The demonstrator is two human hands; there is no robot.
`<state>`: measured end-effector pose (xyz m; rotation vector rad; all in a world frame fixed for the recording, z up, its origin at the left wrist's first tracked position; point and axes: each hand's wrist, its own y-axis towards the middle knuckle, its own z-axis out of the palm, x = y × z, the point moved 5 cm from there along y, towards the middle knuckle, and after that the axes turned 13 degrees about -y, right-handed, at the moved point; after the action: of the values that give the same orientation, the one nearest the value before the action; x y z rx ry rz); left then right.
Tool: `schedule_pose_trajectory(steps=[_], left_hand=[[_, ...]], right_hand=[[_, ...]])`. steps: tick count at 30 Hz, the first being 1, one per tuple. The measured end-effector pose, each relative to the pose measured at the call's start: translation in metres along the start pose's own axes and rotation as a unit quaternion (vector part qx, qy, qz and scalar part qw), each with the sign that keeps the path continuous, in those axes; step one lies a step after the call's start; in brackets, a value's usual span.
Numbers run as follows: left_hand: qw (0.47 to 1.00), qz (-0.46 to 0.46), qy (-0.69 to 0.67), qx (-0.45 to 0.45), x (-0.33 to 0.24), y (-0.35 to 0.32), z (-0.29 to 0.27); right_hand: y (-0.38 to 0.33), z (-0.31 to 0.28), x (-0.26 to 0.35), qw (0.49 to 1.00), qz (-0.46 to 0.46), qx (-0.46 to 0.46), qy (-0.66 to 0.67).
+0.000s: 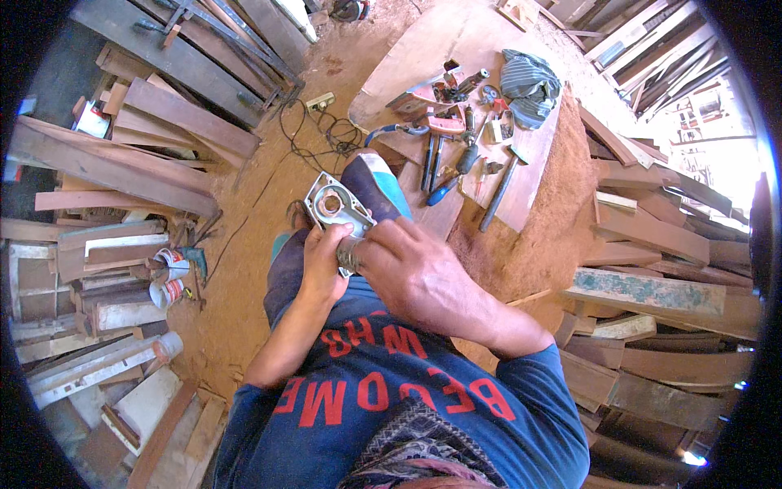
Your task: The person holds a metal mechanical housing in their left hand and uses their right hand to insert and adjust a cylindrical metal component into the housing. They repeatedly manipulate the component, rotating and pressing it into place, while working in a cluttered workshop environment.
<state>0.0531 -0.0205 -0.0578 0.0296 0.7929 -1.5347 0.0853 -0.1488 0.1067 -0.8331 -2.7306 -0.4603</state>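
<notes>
My left hand (pixel 327 265) is closed round a grey metal tool housing (pixel 342 204) with a round opening, tilted above my lap. My right hand (pixel 415 269) is pressed against its near end, fingers curled. Between the two hands a small greyish, rounded piece (pixel 349 253) shows; its kind is unclear, and my right fingers hide part of it. Ahead, a plywood board (pixel 521 196) carries a hammer (pixel 503 189), a blue-handled screwdriver (pixel 444 190), pliers (pixel 432 161), red power tool parts (pixel 446 122) and a crumpled striped cloth (pixel 529 85).
Stacked planks (pixel 652 236) line the right side, and more timber (pixel 122 179) leans on the left. A black cable (pixel 301 134) coils on the dusty floor beside a socket block (pixel 321 102). White buckets (pixel 169 277) stand at the left. Sawdust (pixel 562 212) is heaped by the board.
</notes>
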Motion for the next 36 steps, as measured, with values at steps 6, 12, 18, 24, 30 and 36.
schedule_pose_trajectory(steps=[6, 12, 18, 24, 30, 36], left_hand=[[1.000, 0.008, -0.022, -0.001, 0.001, 0.001, 0.000], [0.999, 0.019, -0.027, -0.004, -0.006, -0.006, 0.012], [0.999, 0.015, -0.027, 0.010, -0.005, 0.000, 0.007], [0.999, 0.012, -0.036, -0.004, -0.002, 0.001, 0.004], [0.999, 0.027, -0.040, 0.006, -0.003, 0.002, 0.004], [0.999, 0.026, -0.036, -0.016, -0.002, 0.003, 0.006]], right_hand=[[0.004, -0.008, 0.003, 0.999, -0.030, -0.016, 0.029], [0.001, -0.005, 0.000, 0.998, 0.041, 0.034, -0.017], [0.005, -0.010, -0.001, 1.000, -0.011, 0.011, -0.007], [0.006, -0.007, 0.000, 1.000, -0.007, 0.018, -0.011], [0.006, -0.008, -0.001, 0.999, 0.013, 0.033, -0.035], [0.005, -0.006, -0.002, 0.999, 0.027, 0.035, -0.026]])
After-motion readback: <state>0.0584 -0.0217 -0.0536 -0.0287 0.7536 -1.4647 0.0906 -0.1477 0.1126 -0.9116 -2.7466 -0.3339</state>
